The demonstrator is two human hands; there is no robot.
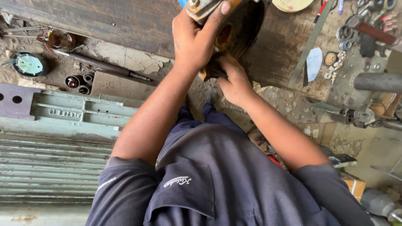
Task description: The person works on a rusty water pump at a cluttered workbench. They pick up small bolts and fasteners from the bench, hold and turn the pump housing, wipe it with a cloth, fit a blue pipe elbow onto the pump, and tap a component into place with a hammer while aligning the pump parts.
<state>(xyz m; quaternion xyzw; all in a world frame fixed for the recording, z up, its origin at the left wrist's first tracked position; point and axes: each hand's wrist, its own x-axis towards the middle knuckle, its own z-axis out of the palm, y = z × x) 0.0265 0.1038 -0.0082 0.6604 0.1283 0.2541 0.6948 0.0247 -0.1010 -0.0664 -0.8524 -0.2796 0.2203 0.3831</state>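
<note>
Looking down over a dark blue work shirt [217, 184] toward a worn wooden workbench [125, 21]. Lying at the left, beside the body, a pale green ribbed machine casting [63, 138]. Sitting at the bench's front edge, top centre, a round rusty metal housing [240, 29] with an orange-brown bore at its middle, tilted toward the camera. Wrapping over the housing's upper rim, the left hand [194, 39], fingers curled tight and thumb pressed across the top. Pressing against the housing's lower edge from below, the right hand [232, 79], fingers folded under and partly hidden; cannot tell what, if anything, is pinched there. Resting on the cracked floor at left, a long dark steel rod [104, 67]. Scattered at the far right of the bench, small washers and rings [345, 37].
</note>
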